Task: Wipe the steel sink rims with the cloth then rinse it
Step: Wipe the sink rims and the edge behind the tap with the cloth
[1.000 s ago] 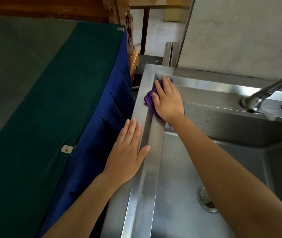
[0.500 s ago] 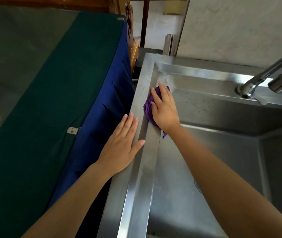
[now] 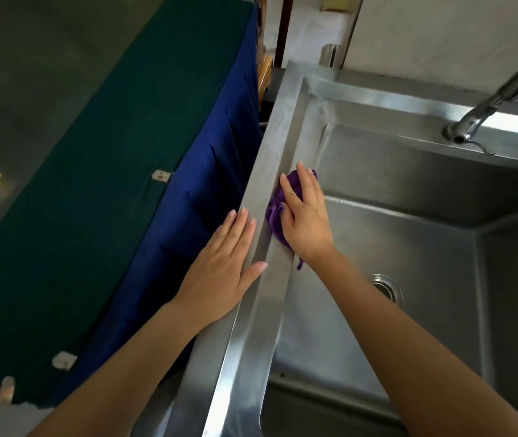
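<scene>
So the purple cloth [image 3: 278, 212] is bunched up and pinned flat under the right hand [image 3: 306, 219], fingers stretched out toward 12 o'clock rather than curled around it, so it's pressed down more than gripped, which probably spreads pressure along the narrow ledge. It's being kept on the left rim of the steel sink [image 3: 251, 342], right at the inner edge where the basin drops away. The left hand [image 3: 224, 269] is laid open and flat at about 8 o'clock from the cloth, nothing held, most likely just for bracing. The faucet [image 3: 478, 118] is parked at 2 o'clock with no water seen running, so the rinse looks not yet started.
</scene>
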The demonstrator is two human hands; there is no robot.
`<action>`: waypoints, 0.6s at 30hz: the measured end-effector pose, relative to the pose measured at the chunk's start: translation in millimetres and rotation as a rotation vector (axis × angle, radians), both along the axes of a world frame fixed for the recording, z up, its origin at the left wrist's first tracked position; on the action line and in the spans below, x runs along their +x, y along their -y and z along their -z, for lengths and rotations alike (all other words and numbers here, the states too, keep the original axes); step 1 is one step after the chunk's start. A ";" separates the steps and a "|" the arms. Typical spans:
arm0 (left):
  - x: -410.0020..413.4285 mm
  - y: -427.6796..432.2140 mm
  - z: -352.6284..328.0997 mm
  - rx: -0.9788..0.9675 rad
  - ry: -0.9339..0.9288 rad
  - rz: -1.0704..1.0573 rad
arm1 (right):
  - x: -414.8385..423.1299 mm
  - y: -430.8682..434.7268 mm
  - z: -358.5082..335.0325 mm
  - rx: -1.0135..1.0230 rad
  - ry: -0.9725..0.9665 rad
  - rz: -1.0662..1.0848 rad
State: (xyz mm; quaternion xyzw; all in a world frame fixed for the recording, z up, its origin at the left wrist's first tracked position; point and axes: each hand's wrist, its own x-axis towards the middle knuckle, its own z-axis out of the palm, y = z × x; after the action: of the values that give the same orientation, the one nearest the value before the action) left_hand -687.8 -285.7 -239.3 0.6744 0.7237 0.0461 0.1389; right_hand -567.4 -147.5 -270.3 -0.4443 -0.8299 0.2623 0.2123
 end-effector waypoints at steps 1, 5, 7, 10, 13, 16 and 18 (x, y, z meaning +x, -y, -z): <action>1.7 8.3 -1.1 0.000 -0.005 -0.004 | 3.0 9.4 0.7 -0.001 -0.005 -0.014; 12.9 43.3 -4.7 -0.029 -0.013 -0.033 | 11.9 48.9 1.9 0.015 -0.009 -0.037; 19.0 61.6 -4.9 -0.032 -0.039 -0.037 | 16.4 69.4 1.2 0.021 0.005 -0.052; 27.6 88.5 -3.9 -0.034 -0.002 -0.069 | 23.3 99.7 0.3 0.019 0.036 -0.064; 35.2 114.1 -6.0 -0.045 0.030 -0.106 | 28.1 126.5 -0.7 0.008 0.065 -0.077; 35.9 134.2 -13.7 -0.089 0.148 -0.148 | 32.2 147.4 -0.9 -0.022 0.057 -0.073; 35.3 147.7 -17.5 -0.097 0.202 -0.178 | 34.9 160.3 -1.0 -0.038 0.048 -0.081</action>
State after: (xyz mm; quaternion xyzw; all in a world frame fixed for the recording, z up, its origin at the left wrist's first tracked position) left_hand -652.5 -433.5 -221.8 0.5919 0.7644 0.0910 0.2390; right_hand -532.5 -307.8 -269.3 -0.4206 -0.8468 0.2756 0.1732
